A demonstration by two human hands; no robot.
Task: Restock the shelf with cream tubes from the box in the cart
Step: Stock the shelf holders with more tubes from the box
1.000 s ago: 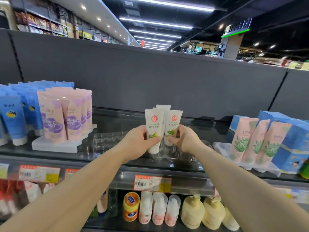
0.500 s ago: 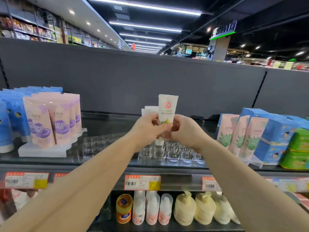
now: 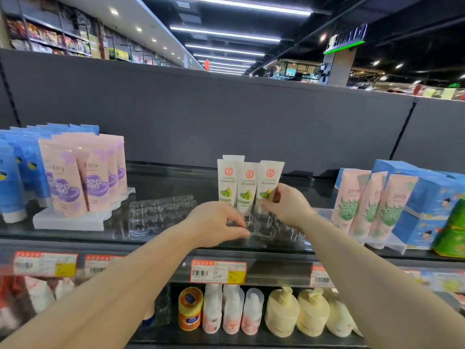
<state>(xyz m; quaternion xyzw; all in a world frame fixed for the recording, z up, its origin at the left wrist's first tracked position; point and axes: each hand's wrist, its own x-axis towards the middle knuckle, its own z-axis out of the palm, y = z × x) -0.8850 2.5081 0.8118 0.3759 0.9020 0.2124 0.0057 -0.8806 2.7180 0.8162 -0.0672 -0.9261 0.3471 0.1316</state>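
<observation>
Currently, step in hand: seating cream tubes [image 3: 247,187] into the clear holder tray [image 3: 266,229] on the shelf [image 3: 156,244], at centre of the frame. Right hand [image 3: 286,206]: its grip is pinching the rightmost tube [image 3: 268,183] low on the body between thumb and fingertips, apparently steadying it upright in its socket. Left hand [image 3: 216,226]: fingers are curling loosely down at the tray's front edge, thumb and forefinger nearly meeting; whether that grip is holding the tray rim or nothing cannot be told. Item description: four white tubes are standing cap-down, three in a front row side by side and one behind at the left, each showing a red round emblem near the top, a line of dark print and a green-and-yellow leaf motif below. Several sockets in front of them are showing vacant. Neighbours: pink tubes with purple print [image 3: 83,177] at left of the frame, pink tubes with green print [image 3: 364,202] at right. Next move, as judged: releasing the tube without tipping it, then turning to the cart for more; cart and box are not appearing in view.
</observation>
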